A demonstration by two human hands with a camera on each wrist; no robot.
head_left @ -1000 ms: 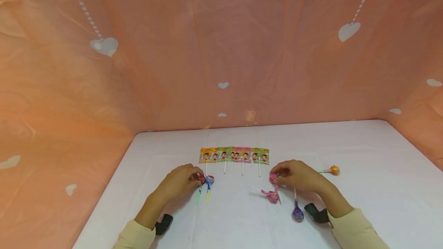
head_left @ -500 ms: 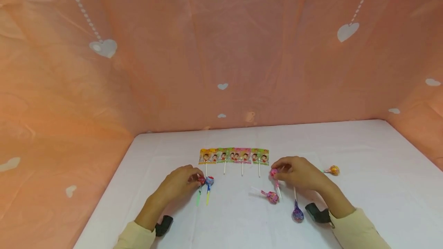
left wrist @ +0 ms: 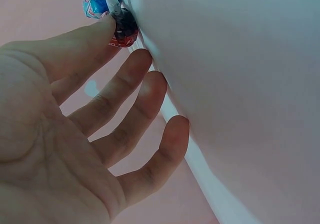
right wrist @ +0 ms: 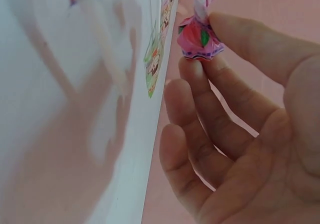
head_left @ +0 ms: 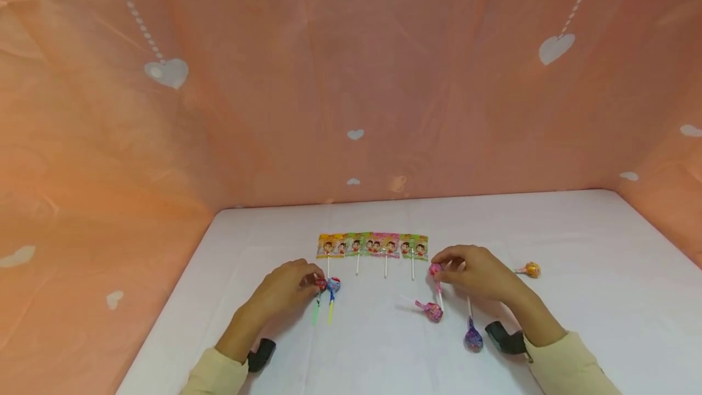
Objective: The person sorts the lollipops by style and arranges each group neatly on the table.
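The backdrop cloth [head_left: 351,78] is peach-orange with white hearts and dotted white lines; the table [head_left: 576,249] is white. The flat wrappers [head_left: 372,245] run yellow, green, pink and green, each with cartoon faces. One round lollipop [head_left: 321,284] is red, its neighbour [head_left: 333,284] blue, another [head_left: 436,270] pink, one [head_left: 473,339] purple, one [head_left: 531,269] orange. Both sleeves [head_left: 565,364] are pale cream

Pink-wrapped lollipop [head_left: 436,270] pinched; red lollipop [head_left: 320,284] touched.
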